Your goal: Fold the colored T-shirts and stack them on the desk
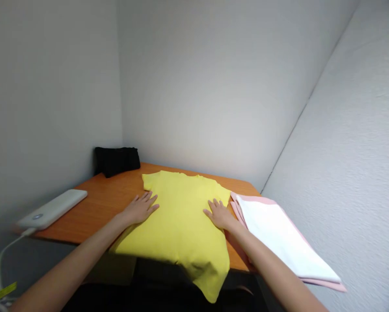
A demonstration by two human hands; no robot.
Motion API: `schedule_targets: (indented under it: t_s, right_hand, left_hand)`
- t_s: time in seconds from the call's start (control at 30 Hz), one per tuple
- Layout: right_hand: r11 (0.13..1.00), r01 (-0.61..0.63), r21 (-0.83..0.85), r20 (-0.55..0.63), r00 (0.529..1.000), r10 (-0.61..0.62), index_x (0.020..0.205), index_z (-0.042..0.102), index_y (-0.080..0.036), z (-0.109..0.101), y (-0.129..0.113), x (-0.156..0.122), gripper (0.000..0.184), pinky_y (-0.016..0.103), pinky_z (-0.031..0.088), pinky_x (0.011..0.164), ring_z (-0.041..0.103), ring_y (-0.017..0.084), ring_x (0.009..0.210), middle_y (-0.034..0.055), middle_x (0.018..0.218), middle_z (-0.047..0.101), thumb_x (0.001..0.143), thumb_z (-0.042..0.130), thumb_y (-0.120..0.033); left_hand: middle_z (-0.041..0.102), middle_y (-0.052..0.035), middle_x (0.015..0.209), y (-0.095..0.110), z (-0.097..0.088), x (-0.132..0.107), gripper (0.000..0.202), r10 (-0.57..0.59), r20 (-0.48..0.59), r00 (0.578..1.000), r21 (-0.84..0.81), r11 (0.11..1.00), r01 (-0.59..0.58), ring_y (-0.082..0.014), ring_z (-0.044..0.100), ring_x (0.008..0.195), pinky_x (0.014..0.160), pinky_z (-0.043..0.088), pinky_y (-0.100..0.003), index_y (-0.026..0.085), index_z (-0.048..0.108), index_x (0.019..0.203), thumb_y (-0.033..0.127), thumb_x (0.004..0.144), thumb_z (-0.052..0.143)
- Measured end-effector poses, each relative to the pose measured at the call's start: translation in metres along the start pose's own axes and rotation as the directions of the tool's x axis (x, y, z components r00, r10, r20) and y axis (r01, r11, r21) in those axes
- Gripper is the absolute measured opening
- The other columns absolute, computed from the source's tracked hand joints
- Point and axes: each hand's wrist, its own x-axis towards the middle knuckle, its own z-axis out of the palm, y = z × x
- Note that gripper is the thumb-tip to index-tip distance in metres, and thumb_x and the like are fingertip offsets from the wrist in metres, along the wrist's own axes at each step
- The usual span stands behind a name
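desk [111,203]: T-shirt [178,221] centre | power bank [51,209] left | 2 folded cloths [279,229] right | fabric bundle [116,161] behind, in corner

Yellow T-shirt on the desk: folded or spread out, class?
Spread out: the yellow T-shirt lies flat, its hem hanging over the edge of the desk.

A small walled cubicle is shown: a corner is enclosed by pale textured walls [214,86], and an orange wood-grain worktop [109,206] is fitted into it, with folded garments [279,234] and a corded power bank [51,209] laid on it.
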Motion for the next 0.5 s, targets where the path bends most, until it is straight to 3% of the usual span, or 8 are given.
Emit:
schedule_targets:
  t_s: [0.13, 0.2, 0.27, 0.33, 0.4, 0.5]
  right_hand:
    - [0.998, -0.057, 0.031, 0.063, 0.996, 0.055, 0.153, 0.024, -0.021, 0.011, 0.006, 0.008, 0.07, 0.056, 0.01, 0.114, 0.006, 0.035, 0.146, 0.0106, 0.16, 0.011, 0.096, 0.028, -0.062]
    - [0.996, -0.045, 0.075, 0.056, 0.998, 0.041, 0.149, 0.033, -0.024, 0.005, 0.01, 0.021, 0.067, 0.057, 0.013, 0.113, 0.014, 0.036, 0.145, 0.0098, 0.159, 0.019, 0.094, 0.036, -0.063]
    - [0.992, -0.031, 0.118, -0.004, 0.999, 0.032, 0.141, 0.046, -0.025, -0.006, 0.017, 0.037, 0.06, 0.052, 0.023, 0.111, 0.031, 0.033, 0.139, 0.0109, 0.151, 0.037, 0.092, 0.045, -0.06]
    - [0.989, -0.05, 0.142, -0.091, 0.994, 0.064, 0.135, 0.052, -0.021, -0.018, 0.03, 0.055, 0.052, 0.042, 0.031, 0.107, 0.045, 0.028, 0.13, 0.0126, 0.141, 0.05, 0.093, 0.049, -0.052]
    - [0.981, -0.123, 0.147, -0.158, 0.977, 0.146, 0.134, 0.052, -0.015, -0.029, 0.049, 0.07, 0.048, 0.034, 0.035, 0.104, 0.049, 0.025, 0.125, 0.0155, 0.135, 0.054, 0.095, 0.047, -0.042]
    - [0.955, -0.248, 0.162, -0.203, 0.939, 0.278, 0.128, 0.055, -0.008, -0.036, 0.077, 0.089, 0.043, 0.032, 0.039, 0.099, 0.053, 0.027, 0.121, 0.0197, 0.128, 0.059, 0.095, 0.046, -0.033]
  left_hand:
    - [0.041, -0.0152, 0.15, -0.018, 0.012, 0.011, 0.053, -0.025, 0.154, 0.988, 0.041, 0.999, 0.019, -0.0335, 0.036, 0.139, 0.111, 0.023, -0.061, 0.019, 0.047, 0.14, 0.046, 0.095, 0.047]
    - [0.04, -0.0156, 0.15, -0.02, 0.008, 0.019, 0.053, -0.021, 0.155, 0.988, 0.069, 0.998, 0.011, -0.0352, 0.03, 0.141, 0.112, 0.014, -0.063, 0.015, 0.047, 0.14, 0.045, 0.097, 0.042]
    - [0.042, -0.0178, 0.149, -0.009, 0.002, 0.018, 0.052, -0.013, 0.123, 0.992, 0.098, 0.995, 0.0, -0.0368, 0.027, 0.142, 0.112, 0.007, -0.063, 0.009, 0.047, 0.139, 0.04, 0.097, 0.04]
    - [0.042, -0.0191, 0.148, 0.016, -0.002, 0.003, 0.053, 0.035, 0.066, 0.997, 0.112, 0.993, -0.042, -0.037, 0.028, 0.141, 0.114, 0.005, -0.061, 0.007, 0.047, 0.138, 0.039, 0.096, 0.044]
    - [0.046, -0.0166, 0.146, 0.056, 0.002, -0.029, 0.051, 0.166, -0.036, 0.986, 0.085, 0.983, -0.162, -0.0342, 0.034, 0.138, 0.115, 0.014, -0.057, 0.012, 0.049, 0.137, 0.039, 0.093, 0.048]
    - [0.062, -0.0092, 0.126, 0.132, 0.033, -0.089, 0.033, 0.43, -0.253, 0.867, -0.028, 0.892, -0.451, -0.0248, 0.054, 0.118, 0.104, 0.039, -0.043, 0.022, 0.058, 0.123, 0.028, 0.092, 0.048]
